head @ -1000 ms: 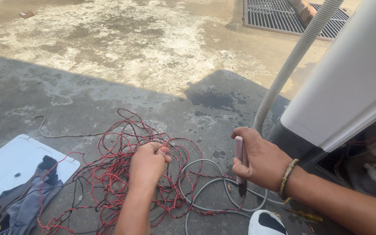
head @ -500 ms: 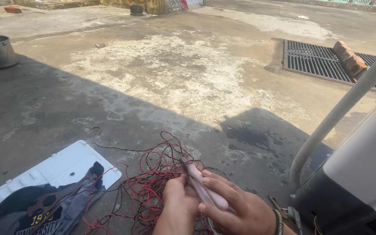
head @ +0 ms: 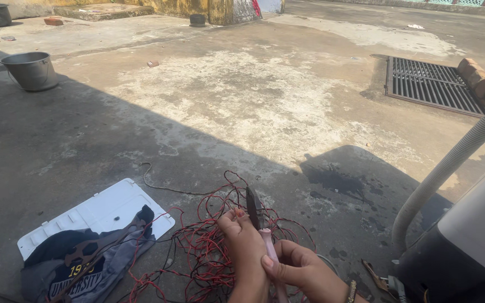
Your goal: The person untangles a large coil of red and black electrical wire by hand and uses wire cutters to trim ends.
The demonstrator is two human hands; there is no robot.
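Observation:
My left hand (head: 246,247) is raised above a tangle of red and black wire (head: 203,247) on the concrete, its fingers pinched on a strand near the dark jaws of a pair of pliers (head: 253,206). Just to its right, my right hand (head: 298,270) grips the pliers by their pink handles, jaws pointing up. Both hands touch each other at the bottom middle of the head view. The wire end between the fingers is too small to make out.
A white plastic panel (head: 105,210) with a dark cloth (head: 79,264) lies at the left. A grey corrugated hose (head: 450,163) and a washing machine body (head: 472,247) stand at the right. A metal bucket (head: 30,70), floor drain grate (head: 430,84) and brick (head: 481,78) lie farther off.
My right hand brought the pliers from the right over to my left hand. The pliers now stand more upright. The view has tilted up, showing the bucket and more ground.

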